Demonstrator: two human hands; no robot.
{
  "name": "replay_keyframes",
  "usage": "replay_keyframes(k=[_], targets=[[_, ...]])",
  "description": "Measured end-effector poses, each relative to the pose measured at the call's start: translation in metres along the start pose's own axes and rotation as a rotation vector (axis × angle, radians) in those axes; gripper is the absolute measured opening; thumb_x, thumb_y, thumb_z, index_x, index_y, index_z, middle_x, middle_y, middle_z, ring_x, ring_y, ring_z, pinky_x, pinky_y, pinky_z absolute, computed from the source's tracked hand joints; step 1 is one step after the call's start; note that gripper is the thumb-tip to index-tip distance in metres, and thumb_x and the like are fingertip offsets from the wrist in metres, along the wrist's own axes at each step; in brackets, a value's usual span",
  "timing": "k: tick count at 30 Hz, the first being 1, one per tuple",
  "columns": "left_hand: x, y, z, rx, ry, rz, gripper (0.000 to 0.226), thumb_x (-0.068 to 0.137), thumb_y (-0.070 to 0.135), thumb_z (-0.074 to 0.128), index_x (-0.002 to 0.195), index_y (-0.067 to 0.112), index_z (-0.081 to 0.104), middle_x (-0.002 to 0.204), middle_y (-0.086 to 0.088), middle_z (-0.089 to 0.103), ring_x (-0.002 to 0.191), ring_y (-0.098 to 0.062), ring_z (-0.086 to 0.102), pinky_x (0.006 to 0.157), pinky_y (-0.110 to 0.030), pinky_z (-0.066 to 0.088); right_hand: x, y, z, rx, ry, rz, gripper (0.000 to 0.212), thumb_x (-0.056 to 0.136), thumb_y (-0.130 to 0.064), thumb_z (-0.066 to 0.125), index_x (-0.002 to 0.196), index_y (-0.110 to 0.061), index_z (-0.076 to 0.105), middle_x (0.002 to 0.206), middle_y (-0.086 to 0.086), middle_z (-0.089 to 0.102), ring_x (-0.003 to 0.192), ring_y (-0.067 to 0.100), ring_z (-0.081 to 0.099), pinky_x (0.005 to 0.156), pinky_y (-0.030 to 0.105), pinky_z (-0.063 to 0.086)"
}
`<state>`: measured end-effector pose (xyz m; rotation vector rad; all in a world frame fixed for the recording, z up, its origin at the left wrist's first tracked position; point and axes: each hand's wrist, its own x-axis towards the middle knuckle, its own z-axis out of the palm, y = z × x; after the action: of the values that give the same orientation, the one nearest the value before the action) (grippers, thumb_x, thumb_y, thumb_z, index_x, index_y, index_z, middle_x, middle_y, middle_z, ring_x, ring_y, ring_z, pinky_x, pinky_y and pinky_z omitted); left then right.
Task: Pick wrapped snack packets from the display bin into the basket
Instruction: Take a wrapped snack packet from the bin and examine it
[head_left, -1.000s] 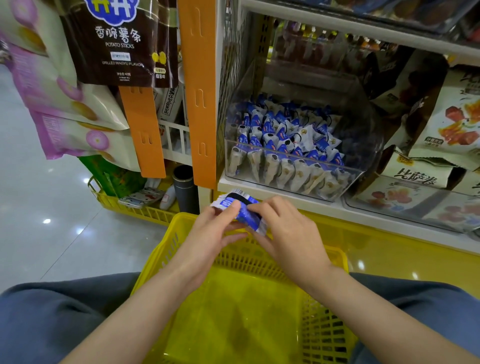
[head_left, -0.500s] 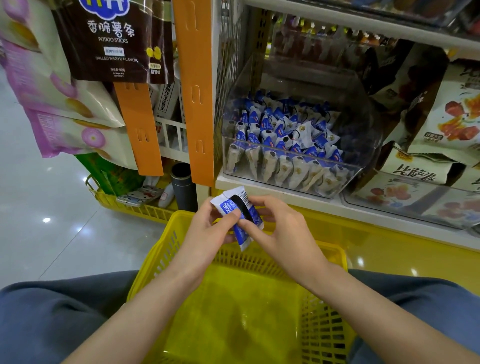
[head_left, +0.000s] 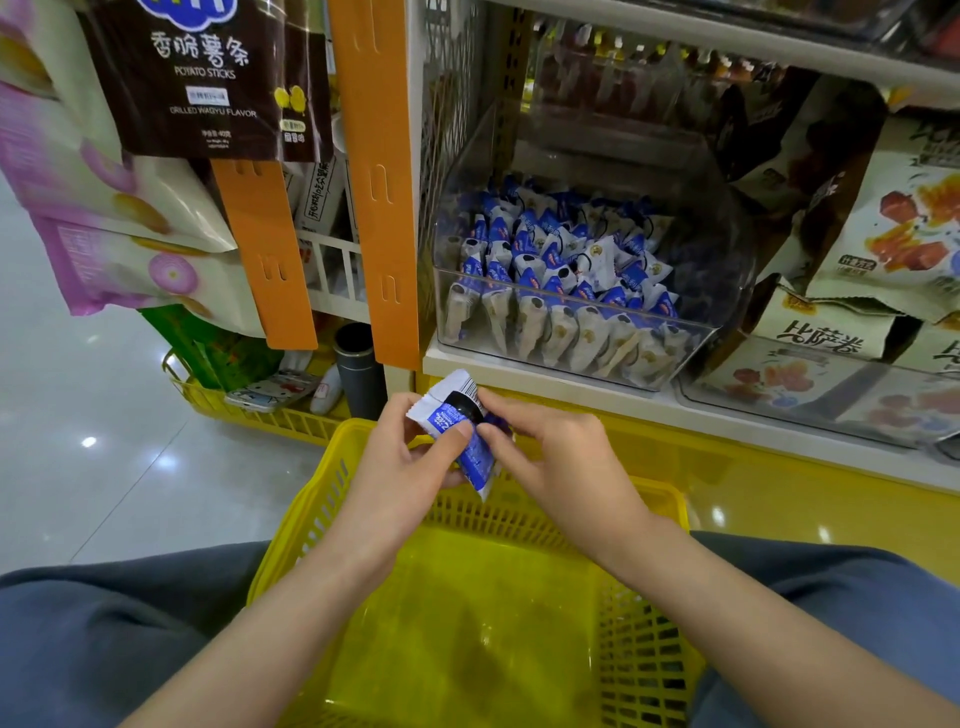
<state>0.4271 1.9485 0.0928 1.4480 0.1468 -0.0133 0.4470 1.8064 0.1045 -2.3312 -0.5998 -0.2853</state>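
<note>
basket (head_left: 311, 519): packet not in yet | left hand (head_left: 400, 467), right hand (head_left: 563, 457): both pinch packet (head_left: 451, 413) over far rim | packet: tips from flat to upright, possibly two stacked | display bin (head_left: 727, 260): beyond, well stocked; drop looks next

Bare forearms come in from near left and near right. Left hand (head_left: 405, 467) and right hand (head_left: 566, 462) meet at centre, both pinching one packet (head_left: 477, 462) with thumb and fingers.
</note>
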Motion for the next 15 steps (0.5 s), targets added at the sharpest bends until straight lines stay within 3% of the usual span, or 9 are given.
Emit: replay_keyframes(k=[3,5,7,11,15], targets=[[0.002,0.000,0.003,-0.001,0.024,-0.006,0.011,0.086,0.010,0.062,0.092,0.015,0.054,0.077,0.008,0.067,0.071,-0.005,0.069,0.055,-0.020,0.055,-0.003,-0.006,0.001,-0.293,0.055,-0.150,0.030,0.082,-0.014,0.059,0.108,-0.001,0.068,0.090,0.009,0.074,0.067,0.020,0.071,0.047,0.028,0.054],[0.005,0.000,0.005,0.001,0.055,-0.025,0.013,0.086,0.008,0.061,0.090,0.016,0.052,0.088,-0.002,0.065,0.068,-0.004,0.069,0.052,-0.018,0.053,-0.001,-0.008,0.000,-0.338,0.065,-0.153,0.026,0.082,-0.012,0.060,0.103,-0.002,0.070,0.074,0.008,0.073,0.053,0.020,0.066,0.039,0.023,0.046],[0.007,-0.001,0.006,0.014,0.076,-0.047,0.015,0.087,0.007,0.060,0.090,0.017,0.049,0.095,-0.008,0.062,0.065,-0.002,0.068,0.051,-0.018,0.053,0.001,-0.008,-0.001,-0.303,0.007,-0.086,0.025,0.088,-0.013,0.056,0.110,-0.005,0.067,0.072,0.008,0.071,0.056,0.023,0.065,0.046,0.027,0.047],[0.010,-0.003,0.006,0.025,0.079,-0.081,0.016,0.087,0.008,0.060,0.092,0.018,0.049,0.102,-0.011,0.059,0.063,-0.001,0.067,0.052,-0.019,0.053,0.004,-0.003,0.003,-0.200,-0.072,0.050,0.031,0.098,-0.023,0.042,0.125,-0.017,0.057,0.089,0.009,0.071,0.078,0.025,0.065,0.070,0.040,0.049],[0.013,-0.001,0.002,-0.091,0.124,-0.122,0.016,0.089,0.008,0.057,0.104,0.011,0.051,0.095,-0.010,0.061,0.065,-0.002,0.067,0.052,-0.018,0.052,0.007,-0.001,0.002,0.013,-0.062,0.098,0.027,0.095,-0.028,0.048,0.119,-0.023,0.060,0.107,-0.004,0.069,0.093,0.013,0.063,0.082,0.033,0.049]])
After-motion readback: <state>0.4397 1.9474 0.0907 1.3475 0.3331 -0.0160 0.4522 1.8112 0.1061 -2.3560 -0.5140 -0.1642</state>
